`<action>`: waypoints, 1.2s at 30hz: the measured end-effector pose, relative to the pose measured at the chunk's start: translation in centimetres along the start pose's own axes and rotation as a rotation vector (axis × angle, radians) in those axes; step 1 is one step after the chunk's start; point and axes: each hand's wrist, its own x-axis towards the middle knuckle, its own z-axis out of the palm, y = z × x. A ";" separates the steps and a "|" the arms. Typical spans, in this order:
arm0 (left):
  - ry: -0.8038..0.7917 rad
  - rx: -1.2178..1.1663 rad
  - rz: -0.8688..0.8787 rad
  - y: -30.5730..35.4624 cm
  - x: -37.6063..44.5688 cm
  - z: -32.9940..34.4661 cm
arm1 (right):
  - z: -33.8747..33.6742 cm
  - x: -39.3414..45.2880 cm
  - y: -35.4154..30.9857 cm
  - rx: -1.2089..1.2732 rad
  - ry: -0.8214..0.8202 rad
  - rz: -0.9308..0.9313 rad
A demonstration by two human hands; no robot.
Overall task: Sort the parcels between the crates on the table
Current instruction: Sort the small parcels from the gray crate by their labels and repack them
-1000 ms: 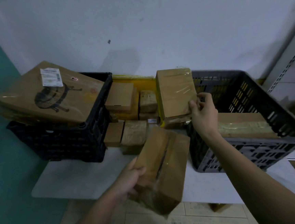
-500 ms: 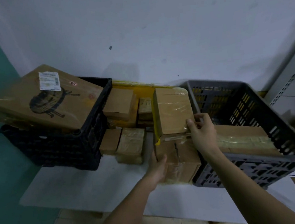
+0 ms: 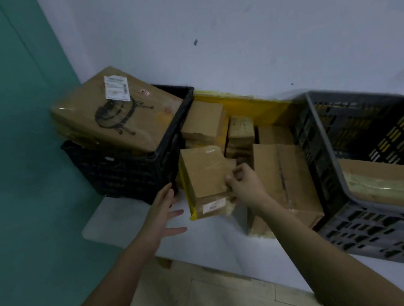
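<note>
My right hand [image 3: 244, 188] grips the right edge of a taped brown parcel [image 3: 204, 174] with a yellow underside, held low between the two crates. My left hand [image 3: 163, 212] hovers just left of that parcel with fingers spread, holding nothing, close to the black crate [image 3: 134, 168]. A long taped box [image 3: 284, 182] lies on the white table [image 3: 223, 238] against the grey crate [image 3: 364, 231]. The black crate carries a large flat carton [image 3: 117, 114] with a label and a printed drawing.
Several small brown parcels [image 3: 218, 124] and a yellow packet [image 3: 248, 105] are piled at the wall between the crates. A brown box [image 3: 389, 180] lies inside the grey crate. A teal wall stands left; the table's front edge drops to tiled floor.
My left hand set the long box down by the grey crate and moved left, now open. My right hand carried the taped parcel left and down toward the black crate.
</note>
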 end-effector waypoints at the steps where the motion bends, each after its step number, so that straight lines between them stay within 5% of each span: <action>1: -0.034 -0.001 -0.049 -0.6 -0.2 -0.5 | 1.1 -0.3 0.4 -0.002 -0.041 0.038; 5: -0.136 0.064 -0.115 -2.9 -0.6 -1.3 | 4.5 -2.0 2.2 0.059 -0.155 0.147; 13: 0.003 0.062 0.092 -2.6 1.9 -0.3 | 4.9 -2.3 1.8 0.098 -0.128 0.111; 20: 0.083 0.196 0.188 1.0 7.3 2.7 | -1.8 1.0 3.9 -0.583 0.247 -0.222; 25: 0.219 0.382 0.212 1.8 12.4 4.3 | -4.9 2.9 8.9 -0.828 -0.001 0.033; 28: 0.329 0.506 0.323 1.6 14.4 4.1 | -4.6 3.1 10.4 -0.861 0.026 0.018; 36: 0.128 0.865 0.175 2.2 13.1 4.1 | -5.1 3.4 8.6 -0.819 -0.044 0.084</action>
